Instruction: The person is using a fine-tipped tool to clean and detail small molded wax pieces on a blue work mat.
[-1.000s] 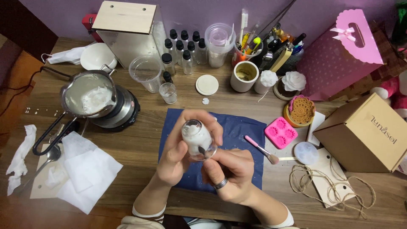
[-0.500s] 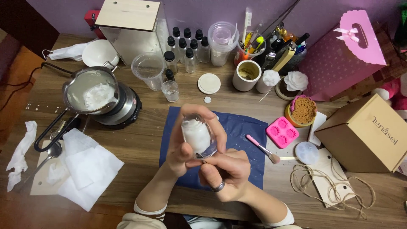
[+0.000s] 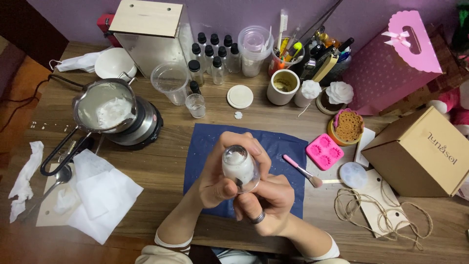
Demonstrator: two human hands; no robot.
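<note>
Nearest to me, my right hand [image 3: 266, 203], a dark ring on one finger, curls in under the small glass [image 3: 240, 167] and pinches a thin dark tool whose tip I cannot make out against its lower edge. My left hand [image 3: 222, 168] wraps around the glass from the left, fingers [image 3: 249, 143] bent over its far side and thumb pressed on its near side. The glass is clear with white wax inside, and I hold it tilted above the dark blue mat [image 3: 273, 146] that lies on the wooden surface [image 3: 166, 166].

To the left of the mat lie white paper towels [image 3: 100, 195] with a spoon [image 3: 62, 174] just beside them. To the right, a pink-handled brush [image 3: 302, 171] rests across the mat's edge, near a pink silicone mould [image 3: 325, 151], a pale round disc [image 3: 353, 174] and a tangle of twine [image 3: 386, 215]. A cardboard box [image 3: 422, 151] stands further right.

Farther off on the left, a metal pot [image 3: 105, 105] of white wax sits on a small black hot plate [image 3: 144, 129]. Beyond the mat stand a small empty glass [image 3: 197, 105], a clear plastic cup [image 3: 170, 82], a round white lid [image 3: 240, 96] and a cream cup [image 3: 283, 86]. At the far edge are dark-capped little bottles [image 3: 215, 54], a wooden-topped box [image 3: 151, 29] and a pink bag [image 3: 395, 58].
</note>
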